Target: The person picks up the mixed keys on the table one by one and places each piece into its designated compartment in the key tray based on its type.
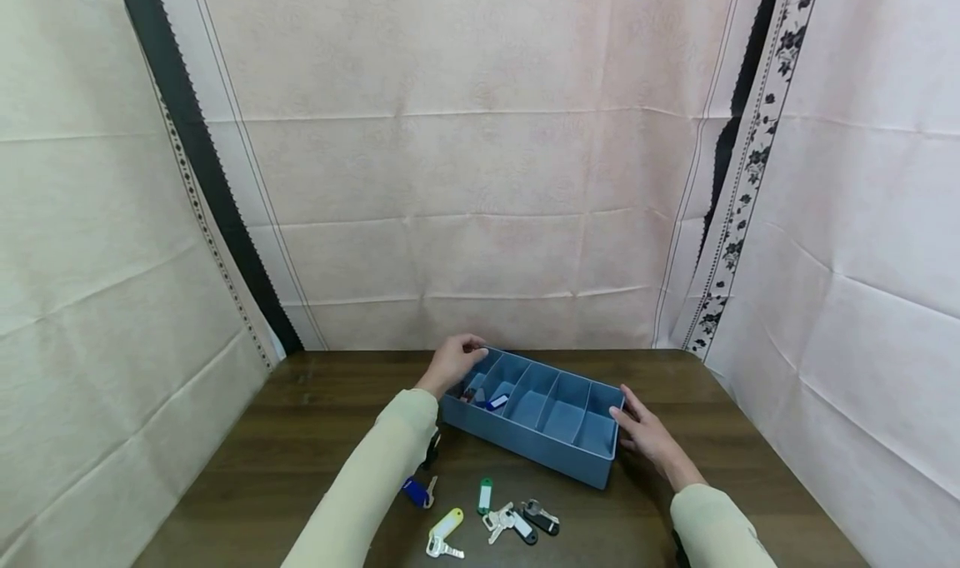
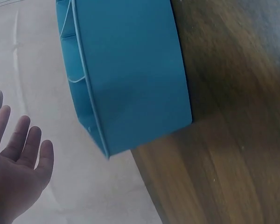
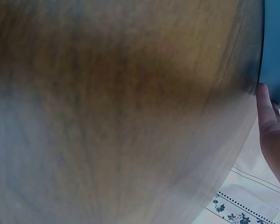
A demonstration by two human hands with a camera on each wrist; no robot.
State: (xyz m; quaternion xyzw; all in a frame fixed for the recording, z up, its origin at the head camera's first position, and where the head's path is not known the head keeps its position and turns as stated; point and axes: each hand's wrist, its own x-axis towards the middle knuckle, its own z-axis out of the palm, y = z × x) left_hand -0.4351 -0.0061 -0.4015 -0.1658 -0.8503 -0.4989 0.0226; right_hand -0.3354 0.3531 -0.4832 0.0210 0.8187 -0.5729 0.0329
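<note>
A long blue divided box (image 1: 525, 447) stands at an angle on the wooden table. My left hand (image 1: 453, 361) is beside its far left corner with relaxed fingers. In the left wrist view, that hand (image 2: 21, 163) appears apart from the box (image 2: 135, 84), fingers loosely bent. My right hand (image 1: 648, 435) touches the box's right end with extended fingers. The right wrist view shows a fingertip (image 3: 262, 88) against the blue wall (image 3: 275, 46). A blue key tag (image 1: 497, 402) and some darker items (image 1: 471, 395) lie in the left compartments; those to the right hold nothing visible.
In front of the box lie keys with tags: blue (image 1: 414, 491), yellow (image 1: 448, 523), green (image 1: 485, 495) and black (image 1: 540, 520). Something black by the left sleeve is partly hidden. Pale cloth (image 1: 495, 168) hangs behind the table (image 1: 330, 443) and along both sides.
</note>
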